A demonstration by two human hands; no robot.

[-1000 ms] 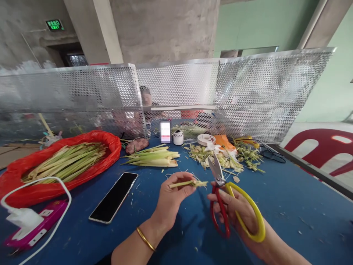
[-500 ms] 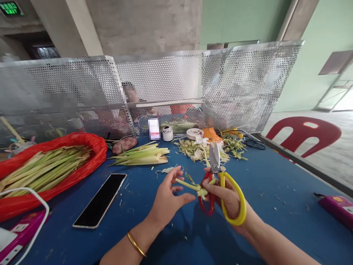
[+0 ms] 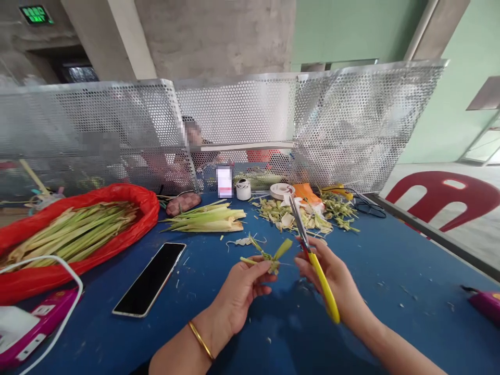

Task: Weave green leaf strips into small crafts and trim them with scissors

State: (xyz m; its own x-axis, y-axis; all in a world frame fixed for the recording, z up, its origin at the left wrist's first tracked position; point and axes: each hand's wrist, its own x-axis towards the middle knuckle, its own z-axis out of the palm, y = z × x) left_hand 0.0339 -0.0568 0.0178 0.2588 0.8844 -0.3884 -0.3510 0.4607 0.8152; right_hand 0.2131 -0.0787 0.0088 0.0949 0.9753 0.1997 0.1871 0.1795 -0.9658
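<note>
left hand is pinching leaf piece | right hand, apart at left's 3 o'clock, is gripping scissors | phone is lying at left's 9 o'clock

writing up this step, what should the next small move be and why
Perhaps turn the scissors toward the plant piece and trim its protruding green strip: the left hand holds the piece with that strip sticking up, while the right hand has the scissors beside it, blades pointing away.
</note>
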